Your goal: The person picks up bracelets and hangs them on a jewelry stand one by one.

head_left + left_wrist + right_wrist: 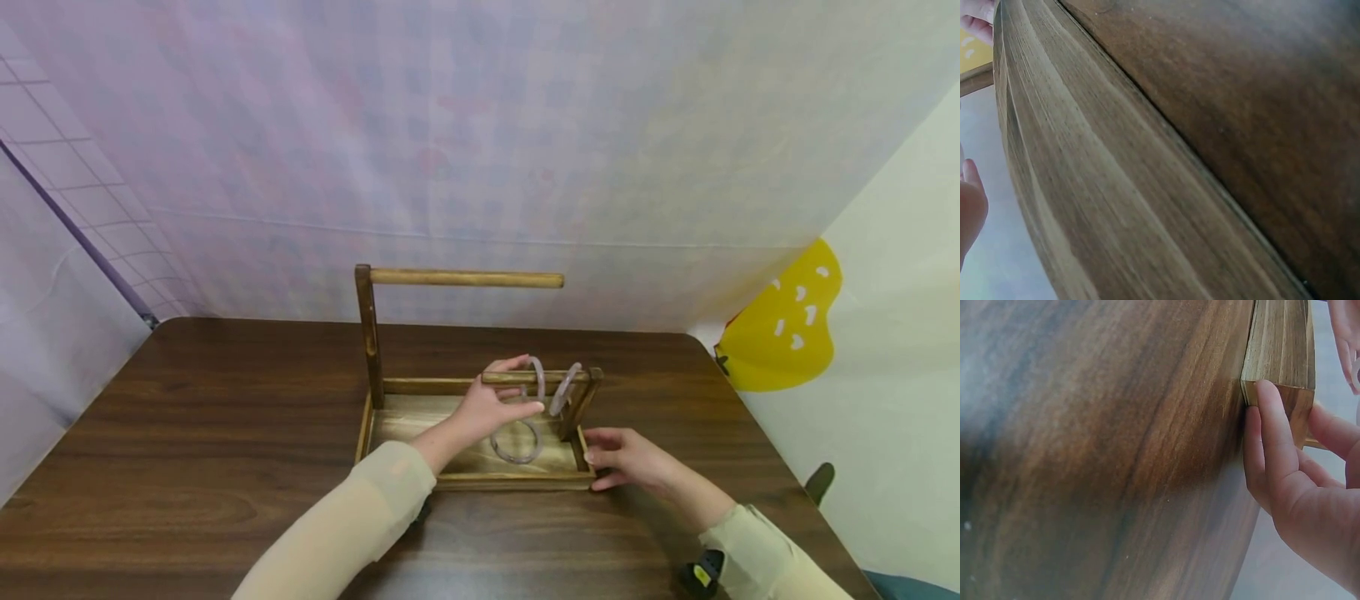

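Note:
A wooden stand (517,481) with a shallow tray base and two bars at different heights rests on the table. Over the tray, my left hand (491,406) pinches a pale, translucent bangle (537,377) at the lower bar (501,378). Nearer the post, a second bangle (565,390) hangs on that bar. Another bangle (517,459) lies flat inside the tray. With fingers and thumb, my right hand (1310,487) holds the tray's right end at its corner. The left wrist view shows mainly the tray's side wall (1097,169), with part of a hand at the left edge.
The upper bar (465,278) reaches right from a tall post (370,342) and ends free. Brown table surface (187,433) extends around the stand. A checked curtain (480,167) hangs behind, and a yellow cutout (787,325) is on the right.

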Demonstrator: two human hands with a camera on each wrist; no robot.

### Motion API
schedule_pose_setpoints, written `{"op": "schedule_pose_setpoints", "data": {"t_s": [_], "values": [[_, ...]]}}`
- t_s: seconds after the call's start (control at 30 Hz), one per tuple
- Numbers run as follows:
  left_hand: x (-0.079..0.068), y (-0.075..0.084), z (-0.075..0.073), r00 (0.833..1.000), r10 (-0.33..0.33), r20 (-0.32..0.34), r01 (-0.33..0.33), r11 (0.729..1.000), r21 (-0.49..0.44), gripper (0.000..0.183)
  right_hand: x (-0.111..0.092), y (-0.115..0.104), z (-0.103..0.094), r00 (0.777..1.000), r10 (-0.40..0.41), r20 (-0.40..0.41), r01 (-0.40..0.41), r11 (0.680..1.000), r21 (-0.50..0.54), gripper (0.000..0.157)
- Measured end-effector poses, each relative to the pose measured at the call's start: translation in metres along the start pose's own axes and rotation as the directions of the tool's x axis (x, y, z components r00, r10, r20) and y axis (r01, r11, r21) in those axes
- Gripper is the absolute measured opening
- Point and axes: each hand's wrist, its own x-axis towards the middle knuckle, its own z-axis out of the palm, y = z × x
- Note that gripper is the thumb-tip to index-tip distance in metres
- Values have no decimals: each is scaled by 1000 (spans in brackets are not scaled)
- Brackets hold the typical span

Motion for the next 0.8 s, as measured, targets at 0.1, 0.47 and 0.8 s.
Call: {"op": "schedule_pose_setpoints", "data": {"t_s": [0.1, 0.47, 0.8], "values": [[0, 1, 0, 1000, 0, -5, 0, 1000, 5, 64, 0, 0, 0, 1000, 0, -3, 0, 1000, -1, 63], [0, 0, -2, 999, -26, 18, 26, 999, 31, 76, 0, 0, 2, 1000, 2, -9, -2, 1000, -2, 63], [-7, 0, -19, 991, -130, 22, 127, 987, 101, 93, -1, -1, 1, 1000, -13, 0, 13, 1000, -9, 64]]}}
